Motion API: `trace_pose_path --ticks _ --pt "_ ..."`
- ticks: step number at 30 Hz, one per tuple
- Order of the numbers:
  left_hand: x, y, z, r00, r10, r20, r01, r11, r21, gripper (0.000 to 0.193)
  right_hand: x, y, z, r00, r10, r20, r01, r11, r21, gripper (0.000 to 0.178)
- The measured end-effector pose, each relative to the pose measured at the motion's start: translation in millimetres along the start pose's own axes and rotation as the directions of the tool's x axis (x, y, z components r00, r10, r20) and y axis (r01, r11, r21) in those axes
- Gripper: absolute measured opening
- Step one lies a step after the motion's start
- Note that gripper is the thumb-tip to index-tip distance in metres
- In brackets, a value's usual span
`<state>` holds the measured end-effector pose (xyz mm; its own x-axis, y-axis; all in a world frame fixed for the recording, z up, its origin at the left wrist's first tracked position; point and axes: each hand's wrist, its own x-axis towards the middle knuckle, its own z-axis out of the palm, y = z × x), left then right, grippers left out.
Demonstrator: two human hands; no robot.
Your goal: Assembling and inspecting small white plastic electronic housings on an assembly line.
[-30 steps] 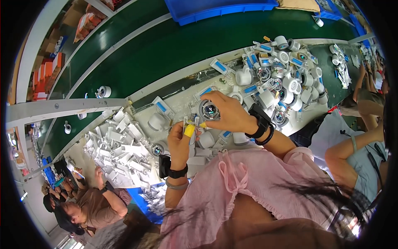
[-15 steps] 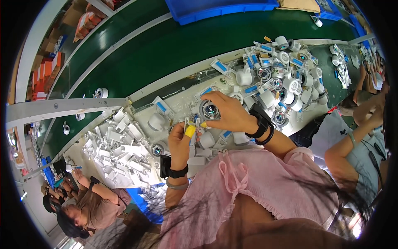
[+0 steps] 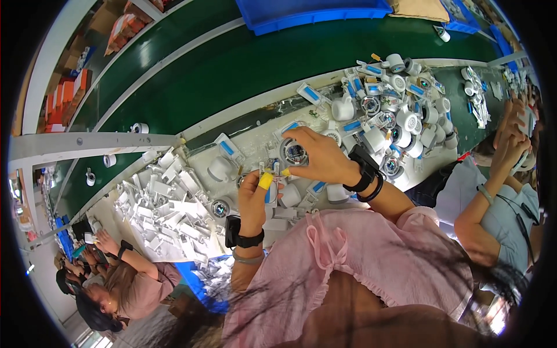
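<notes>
My right hand (image 3: 329,161) is closed round the rim of a round white fan head (image 3: 294,152), whose inside shows a dark circuit board. My left hand (image 3: 253,203), just to the left and lower, grips a white and clear plastic handle (image 3: 271,196) with a blue part in it. Yellow covers wrap a thumb and a fingertip. Handle and fan head are close together; whether they are joined I cannot tell. Another white fan head (image 3: 221,169) lies left of my hands, near a handle with a blue battery (image 3: 228,148).
White handle shells (image 3: 168,211) are heaped at the left. Many fan heads and handles (image 3: 400,110) pile up at the right. Beyond runs a green conveyor belt (image 3: 191,69) with a blue tray (image 3: 313,20). A metal post (image 3: 93,142) crosses the left. Co-workers sit on both sides.
The lit display in the fan head has gone dark as the head turned slightly. My hands have barely moved. At the right, a co-worker's hands have risen.
</notes>
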<state>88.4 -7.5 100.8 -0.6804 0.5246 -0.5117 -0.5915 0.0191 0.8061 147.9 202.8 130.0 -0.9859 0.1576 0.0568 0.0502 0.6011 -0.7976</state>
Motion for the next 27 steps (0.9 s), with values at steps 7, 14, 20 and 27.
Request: trace_pose_path --ticks 7,14,20,27 --pt "22 14 -11 0.999 -0.034 -0.031 0.027 0.976 -0.217 0.031 52 59 16 0.99 0.089 0.108 -0.113 0.965 0.238 0.063" --pt "48 14 -92 0.848 0.483 -0.22 -0.314 0.791 0.525 0.047 130 98 35 0.818 0.561 0.126 -0.412 0.419 0.809 0.057" --pt "64 1 -128 0.89 0.429 0.153 -0.249 0.176 0.952 0.066 125 110 59 0.875 0.484 0.008 -0.184 0.318 0.93 0.052" --pt "65 3 -116 0.951 0.293 -0.102 0.047 0.189 0.981 0.063 72 58 74 0.852 0.189 0.489 -0.517 0.457 0.724 0.024"
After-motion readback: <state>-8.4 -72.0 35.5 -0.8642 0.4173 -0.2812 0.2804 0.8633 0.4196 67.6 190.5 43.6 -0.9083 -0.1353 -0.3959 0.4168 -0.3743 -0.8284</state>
